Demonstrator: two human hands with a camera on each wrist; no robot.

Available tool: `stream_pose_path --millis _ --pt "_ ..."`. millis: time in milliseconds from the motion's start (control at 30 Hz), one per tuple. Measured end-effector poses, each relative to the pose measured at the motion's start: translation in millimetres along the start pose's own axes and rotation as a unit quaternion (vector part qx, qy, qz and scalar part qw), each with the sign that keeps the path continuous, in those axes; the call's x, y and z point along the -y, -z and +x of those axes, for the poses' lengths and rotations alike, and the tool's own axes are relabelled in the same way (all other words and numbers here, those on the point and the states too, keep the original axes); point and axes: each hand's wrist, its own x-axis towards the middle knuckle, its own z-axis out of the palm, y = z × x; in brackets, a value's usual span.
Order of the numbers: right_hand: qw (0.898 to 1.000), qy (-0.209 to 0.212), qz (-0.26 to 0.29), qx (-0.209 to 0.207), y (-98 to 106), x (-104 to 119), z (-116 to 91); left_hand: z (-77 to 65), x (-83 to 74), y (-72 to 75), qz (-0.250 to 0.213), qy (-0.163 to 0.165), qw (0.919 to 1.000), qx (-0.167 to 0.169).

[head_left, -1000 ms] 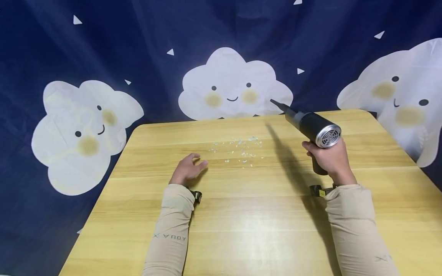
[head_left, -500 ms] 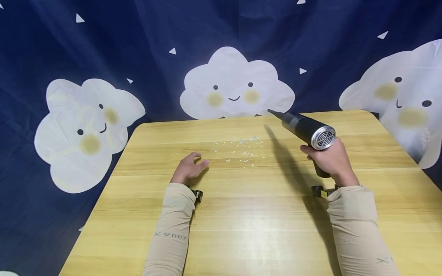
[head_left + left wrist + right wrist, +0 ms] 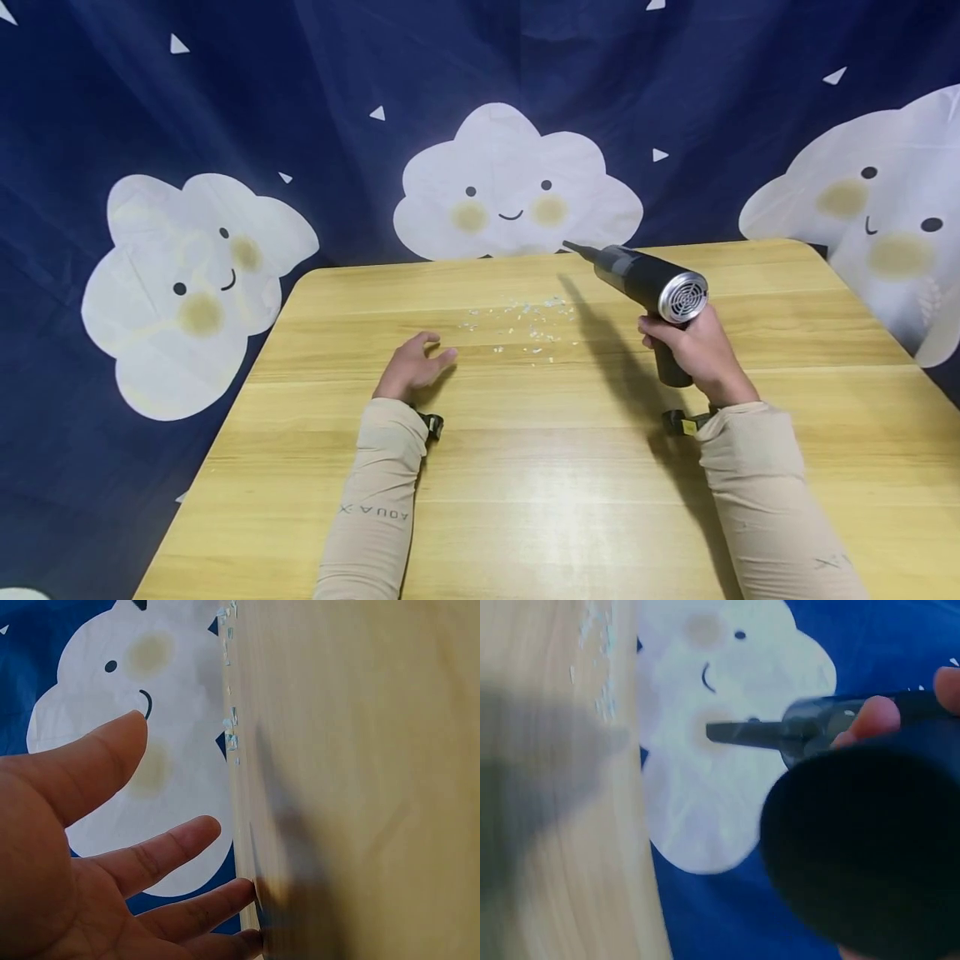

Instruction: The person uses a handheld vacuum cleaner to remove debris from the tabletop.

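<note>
My right hand (image 3: 705, 354) grips the handle of a black handheld vacuum cleaner (image 3: 637, 279), raised over the table. Its narrow nozzle points toward the far edge, and the silver round vent faces back. In the right wrist view the nozzle (image 3: 742, 735) shows past the fingers, while the dark handle end (image 3: 862, 847) hides most of that hand. Small white and pale-blue scraps (image 3: 553, 302) lie scattered beyond and between the hands. Left of them, my left hand (image 3: 412, 367) holds nothing; its fingers are spread, with the lower fingertips (image 3: 244, 889) right at the tabletop.
A light wood table (image 3: 495, 467) with rounded far corners spans the view. Behind it hangs a dark blue cloth (image 3: 330, 67) printed with smiling white clouds (image 3: 510, 167). A small black wrist device (image 3: 431, 427) sits at each cuff, and the vacuum's shadow falls across the wood.
My right hand has carried the vacuum cleaner to the left, and its nozzle tip has dropped lower. The left hand stays nearly in place, and the scraps look the same.
</note>
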Motion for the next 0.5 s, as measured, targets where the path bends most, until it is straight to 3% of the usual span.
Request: stream_pose_path --millis 133,233,500 --pt "0.992 0.011 0.122 0.037 -9 -4 1 0.4 0.5 -0.2 0.001 0.001 1.0 -0.001" --pt "0.977 0.003 0.203 0.062 -15 -7 1 0.9 0.6 -0.7 0.001 0.001 1.0 0.0" --pt "0.94 -0.006 0.31 0.138 -24 -13 1 0.5 0.9 -1.2 0.0 0.003 1.0 -0.001"
